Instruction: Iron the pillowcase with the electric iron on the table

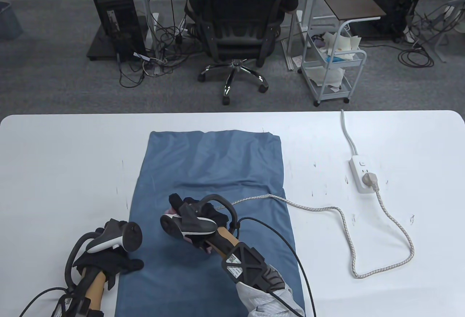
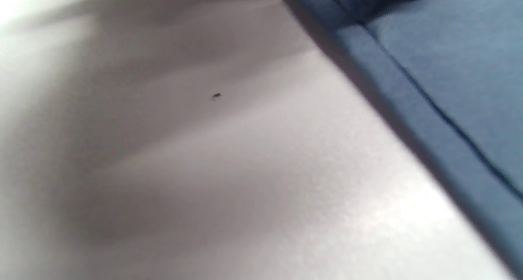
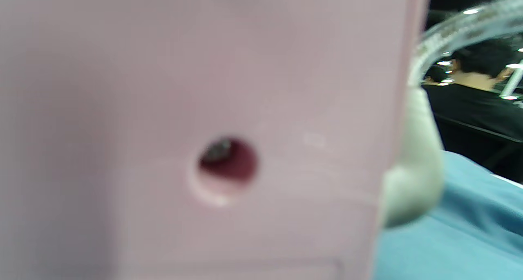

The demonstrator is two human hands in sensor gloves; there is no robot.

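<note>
Pillowcase (image 1: 210, 171): blue, spread lengthwise on the white table (image 1: 65, 157), with a crease running across its middle and soft wrinkles toward the far end. Your right hand (image 1: 198, 222) grips the pink iron (image 3: 196, 108) over the near half of the fabric; the iron itself is mostly hidden under the glove and tracker. Its braided cord (image 1: 345, 215) runs to the power strip (image 1: 361, 173), plugged in. Your left hand (image 1: 109, 255) rests fingers down on the near left edge, apparently pinning the cloth. Judged step: a pressing stroke under way. Next, guide the iron toward the crease, keeping the cord off the fabric.
</note>
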